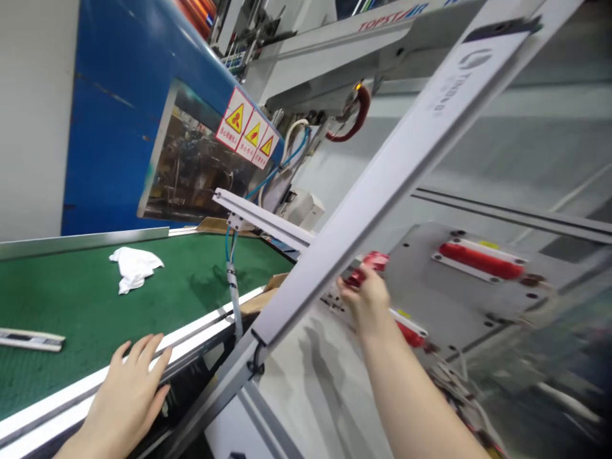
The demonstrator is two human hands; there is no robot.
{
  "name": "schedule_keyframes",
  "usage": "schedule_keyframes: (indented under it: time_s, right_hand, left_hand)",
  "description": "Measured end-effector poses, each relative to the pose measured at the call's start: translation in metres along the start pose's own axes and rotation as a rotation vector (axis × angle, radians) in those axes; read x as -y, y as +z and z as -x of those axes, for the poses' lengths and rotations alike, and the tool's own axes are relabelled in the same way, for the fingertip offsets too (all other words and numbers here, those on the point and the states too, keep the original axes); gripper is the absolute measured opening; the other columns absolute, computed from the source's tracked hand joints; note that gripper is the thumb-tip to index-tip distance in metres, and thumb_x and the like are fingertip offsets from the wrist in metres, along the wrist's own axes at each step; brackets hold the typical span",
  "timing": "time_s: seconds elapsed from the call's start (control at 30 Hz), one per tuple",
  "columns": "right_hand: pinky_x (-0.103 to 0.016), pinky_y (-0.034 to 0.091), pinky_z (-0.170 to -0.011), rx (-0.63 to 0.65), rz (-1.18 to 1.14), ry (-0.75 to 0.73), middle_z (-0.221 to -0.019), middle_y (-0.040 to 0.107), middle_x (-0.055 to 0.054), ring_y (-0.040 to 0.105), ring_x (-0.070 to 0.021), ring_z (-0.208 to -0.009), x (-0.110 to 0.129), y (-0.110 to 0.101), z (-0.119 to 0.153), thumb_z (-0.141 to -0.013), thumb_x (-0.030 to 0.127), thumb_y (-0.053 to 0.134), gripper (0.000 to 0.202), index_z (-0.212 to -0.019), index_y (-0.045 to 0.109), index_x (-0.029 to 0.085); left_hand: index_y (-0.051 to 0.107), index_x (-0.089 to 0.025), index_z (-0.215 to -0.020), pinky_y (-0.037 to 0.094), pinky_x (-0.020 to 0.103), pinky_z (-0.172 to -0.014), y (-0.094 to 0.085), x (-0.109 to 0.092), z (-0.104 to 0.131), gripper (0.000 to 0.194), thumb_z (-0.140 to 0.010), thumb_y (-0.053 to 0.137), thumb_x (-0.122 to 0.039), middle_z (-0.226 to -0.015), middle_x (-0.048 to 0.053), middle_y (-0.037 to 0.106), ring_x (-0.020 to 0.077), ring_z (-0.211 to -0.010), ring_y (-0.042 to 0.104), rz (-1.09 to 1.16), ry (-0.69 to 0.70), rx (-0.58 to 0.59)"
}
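While the left hand (125, 396) lies flat, fingers spread and holding nothing, on the white rail (201, 331) that edges the green belt (86, 299), the right hand (369, 303) reaches out beyond that rail to a grey plate (459, 299). Its fingers are curled about a small red piece (370, 264) at the plate's near edge; the motion blur there keeps me from saying whether they truly pinch it or only touch it. Further along the plate sits a red bar (480, 260) in a white holder, well apart from the hand, and another red bar (411, 333) shows just past the wrist. A long white beam (392, 172) runs slantwise from beside the rail up across the plate, passing just in front of the right hand. On the belt, away from the rail, lies a crumpled white cloth (135, 266); a flat white strip (31, 340) lies on the belt too, to the left of the left hand. Behind the belt stands a blue machine (119, 95) with a window and three yellow warning stickers (247, 129).
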State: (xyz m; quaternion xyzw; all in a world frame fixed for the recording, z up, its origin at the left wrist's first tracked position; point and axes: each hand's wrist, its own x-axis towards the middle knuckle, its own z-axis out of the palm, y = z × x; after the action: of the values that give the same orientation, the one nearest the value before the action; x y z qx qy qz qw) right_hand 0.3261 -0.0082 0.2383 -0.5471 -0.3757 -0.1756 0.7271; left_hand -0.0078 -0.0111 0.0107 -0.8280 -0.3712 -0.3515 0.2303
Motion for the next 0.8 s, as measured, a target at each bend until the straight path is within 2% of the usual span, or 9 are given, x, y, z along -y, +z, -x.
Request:
schedule_keyframes:
  time_s: [0.1, 0.23, 0.27, 0.3, 0.37, 0.47, 0.63, 0.73, 0.8]
  right_hand:
    - [-0.042, 0.051, -0.074, -0.106, -0.095, 0.09, -0.113, 0.051, -0.014, 0.055, -0.0236, -0.098, 0.04, -0.033, 0.061, -0.084, 0.034, 0.041, 0.031, -0.111, 0.047, 0.02]
    - [-0.048, 0.047, -0.084, -0.212, -0.165, -0.247, -0.124, 0.044, -0.001, 0.047, -0.026, -0.11, 0.097, -0.072, 0.187, -0.077, 0.032, 0.049, 0.03, -0.106, 0.047, 0.039]
    - [-0.051, 0.049, -0.077, -0.11, -0.094, -0.376, -0.123, 0.043, 0.001, 0.047, -0.0269, -0.11, 0.104, -0.074, 0.217, -0.079, 0.032, 0.048, 0.032, -0.108, 0.045, 0.044]
    - [-0.052, 0.048, -0.08, 0.146, 0.004, -0.443, -0.127, 0.037, 0.001, 0.042, -0.0258, -0.115, 0.109, -0.069, 0.243, -0.082, 0.033, 0.043, 0.039, -0.119, 0.036, 0.045]
    - [-0.042, 0.051, -0.078, 0.41, 0.079, -0.456, -0.116, 0.045, -0.002, 0.05, -0.0237, -0.106, 0.107, -0.044, 0.277, -0.076, 0.038, 0.053, 0.036, -0.112, 0.048, 0.039]
    - [-0.026, 0.044, -0.089, 0.996, 0.312, -0.325, -0.109, 0.044, -0.006, 0.051, -0.0147, -0.101, 0.089, 0.022, 0.293, -0.073, 0.029, 0.06, 0.036, -0.108, 0.054, 0.027]
    - [-0.047, 0.04, -0.085, 1.231, 0.544, -0.259, -0.105, 0.048, -0.013, 0.047, -0.0308, -0.102, 0.062, 0.114, 0.282, -0.063, 0.043, 0.069, 0.045, -0.101, 0.06, 0.022]
    - [-0.054, 0.035, -0.085, 1.277, 0.604, -0.201, -0.115, 0.045, -0.014, 0.041, -0.0362, -0.109, 0.071, 0.12, 0.282, -0.061, 0.055, 0.066, 0.061, -0.113, 0.053, 0.028]
    - [-0.05, 0.034, -0.089, 1.111, 0.502, -0.139, -0.12, 0.042, -0.013, 0.04, -0.0322, -0.112, 0.083, 0.098, 0.289, -0.069, 0.054, 0.058, 0.061, -0.123, 0.043, 0.028]
  left_hand:
    - [0.055, -0.02, -0.105, 0.042, 0.044, -0.08, -0.007, -0.001, 0.005, 0.033, -0.076, 0.04, -0.017, -0.114, 0.01, 0.057, 0.0253, -0.102, 0.051, 0.047, -0.056, 0.08]
    - [0.056, -0.015, -0.104, 0.041, 0.048, -0.083, -0.008, 0.001, 0.009, 0.033, -0.079, 0.036, -0.012, -0.116, 0.014, 0.055, 0.0291, -0.106, 0.05, 0.071, -0.025, 0.08]
    - [0.057, -0.015, -0.104, 0.042, 0.048, -0.083, -0.008, 0.002, 0.009, 0.033, -0.079, 0.036, -0.011, -0.116, 0.014, 0.055, 0.0292, -0.106, 0.05, 0.077, -0.005, 0.066]
    - [0.058, -0.015, -0.103, 0.043, 0.047, -0.083, -0.009, 0.003, 0.01, 0.032, -0.079, 0.037, -0.011, -0.115, 0.014, 0.056, 0.0287, -0.105, 0.05, 0.085, 0.017, 0.05]
    - [0.061, -0.016, -0.097, 0.045, 0.044, -0.082, -0.011, 0.007, 0.012, 0.029, -0.077, 0.041, -0.01, -0.107, 0.012, 0.06, 0.027, -0.099, 0.054, 0.099, 0.064, 0.022]
    - [0.065, -0.013, -0.083, 0.047, 0.04, -0.076, -0.014, 0.011, 0.015, 0.023, -0.072, 0.046, -0.005, -0.087, 0.012, 0.064, 0.0259, -0.086, 0.058, 0.103, 0.127, -0.011]
    - [0.057, -0.006, -0.099, 0.047, 0.039, -0.072, -0.008, 0.02, 0.017, 0.032, -0.071, 0.042, 0.001, -0.097, 0.016, 0.06, 0.0271, -0.091, 0.054, 0.126, 0.21, -0.093]
    - [0.056, -0.004, -0.094, 0.046, 0.043, -0.071, -0.002, 0.029, 0.02, 0.025, -0.074, 0.039, -0.003, -0.094, 0.019, 0.058, 0.0296, -0.088, 0.053, 0.201, 0.226, -0.137]
    - [0.056, -0.005, -0.087, 0.046, 0.046, -0.067, 0.001, 0.029, 0.026, 0.021, -0.078, 0.037, -0.012, -0.087, 0.018, 0.056, 0.0305, -0.08, 0.054, 0.289, 0.228, -0.171]
